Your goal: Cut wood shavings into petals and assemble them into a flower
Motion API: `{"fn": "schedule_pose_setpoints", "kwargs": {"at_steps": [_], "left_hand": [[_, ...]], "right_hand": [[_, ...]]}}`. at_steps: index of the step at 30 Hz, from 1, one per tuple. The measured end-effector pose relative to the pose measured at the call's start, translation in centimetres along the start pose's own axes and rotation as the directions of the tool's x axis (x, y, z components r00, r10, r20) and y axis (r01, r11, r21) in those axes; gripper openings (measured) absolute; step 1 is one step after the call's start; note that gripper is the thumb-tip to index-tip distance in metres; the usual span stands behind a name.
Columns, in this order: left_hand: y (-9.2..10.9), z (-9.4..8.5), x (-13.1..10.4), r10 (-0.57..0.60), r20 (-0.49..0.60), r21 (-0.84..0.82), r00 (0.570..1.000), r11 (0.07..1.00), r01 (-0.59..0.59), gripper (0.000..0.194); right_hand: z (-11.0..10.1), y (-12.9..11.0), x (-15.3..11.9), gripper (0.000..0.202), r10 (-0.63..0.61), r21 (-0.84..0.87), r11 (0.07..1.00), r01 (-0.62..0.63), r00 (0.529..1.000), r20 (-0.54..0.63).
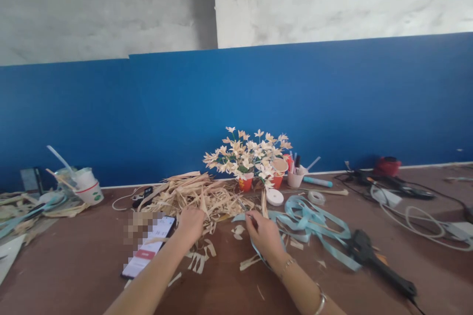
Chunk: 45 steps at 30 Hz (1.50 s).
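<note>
My left hand [191,226] is closed at the front of a heap of dried pale husks [173,197]. A husk strip [203,203] rises from its fingers. To the right, my right hand [265,237] is closed around a slim pointed metal tool [242,204], whose exact kind I cannot make out. Light-blue ribbon [306,221] lies beside and partly behind this hand. Small husk scraps [199,262] are scattered on the table between my arms. Behind my hands stand husk flowers [251,150] in a red cup [245,183].
A phone [150,246] lies left of my left forearm. White tape [275,197], a clear tape roll [316,198] and a pen cup [295,177] sit behind my right hand. A black glue gun [380,261] and cables [410,221] lie right; a drink cup [89,189] stands left.
</note>
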<state>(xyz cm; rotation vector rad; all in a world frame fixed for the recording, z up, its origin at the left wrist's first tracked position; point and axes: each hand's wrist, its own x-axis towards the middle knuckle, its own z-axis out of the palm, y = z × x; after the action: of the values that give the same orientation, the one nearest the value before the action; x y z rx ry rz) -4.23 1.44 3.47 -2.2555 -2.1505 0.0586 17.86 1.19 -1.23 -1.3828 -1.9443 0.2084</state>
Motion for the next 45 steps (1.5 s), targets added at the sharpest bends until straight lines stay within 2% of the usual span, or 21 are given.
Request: {"fn": "schedule_pose_setpoints", "kwargs": {"at_steps": [10,15,18,23,27,35,45], "left_hand": [[-2.1,-3.4,-0.8,-0.034,-0.029,-0.039,0.999,0.999,0.033,0.02],[-3.6,-4.1,-1.5,-0.065,-0.124,-0.106,0.99,0.993,0.052,0.018],[-3.9,-3.6,-1.7,-0.107,-0.179,-0.222,0.978,0.973,0.066,0.016],[-3.2,-1.5,-1.2,-0.21,-0.214,-0.4,0.954,0.91,0.111,0.016],[-2.7,-0.2,-0.3,-0.246,-0.264,-0.38,0.933,0.915,0.134,0.015],[-2.4,0.9,0.9,-0.199,-0.268,-0.361,0.943,0.928,0.093,0.018],[-1.9,2.3,1.4,-0.129,-0.282,-0.442,0.951,0.897,-0.009,0.023]], "right_hand": [[0.4,0.2,-0.1,0.022,0.015,-0.012,1.0,-0.015,1.0,0.01],[0.4,0.9,0.3,0.021,0.032,-0.063,0.997,-0.034,0.999,-0.032],[-0.2,1.2,0.7,0.021,0.062,-0.153,0.986,-0.061,0.998,0.002],[-1.3,1.4,1.3,0.021,0.205,-0.36,0.924,-0.128,0.961,0.184],[-1.5,1.1,1.1,0.016,0.263,-0.403,0.903,-0.149,0.934,0.244],[-0.1,0.7,0.7,0.019,0.185,-0.412,0.908,-0.074,0.954,0.237],[0.0,0.9,0.8,0.027,0.193,-0.394,0.911,-0.119,0.969,0.153]]}}
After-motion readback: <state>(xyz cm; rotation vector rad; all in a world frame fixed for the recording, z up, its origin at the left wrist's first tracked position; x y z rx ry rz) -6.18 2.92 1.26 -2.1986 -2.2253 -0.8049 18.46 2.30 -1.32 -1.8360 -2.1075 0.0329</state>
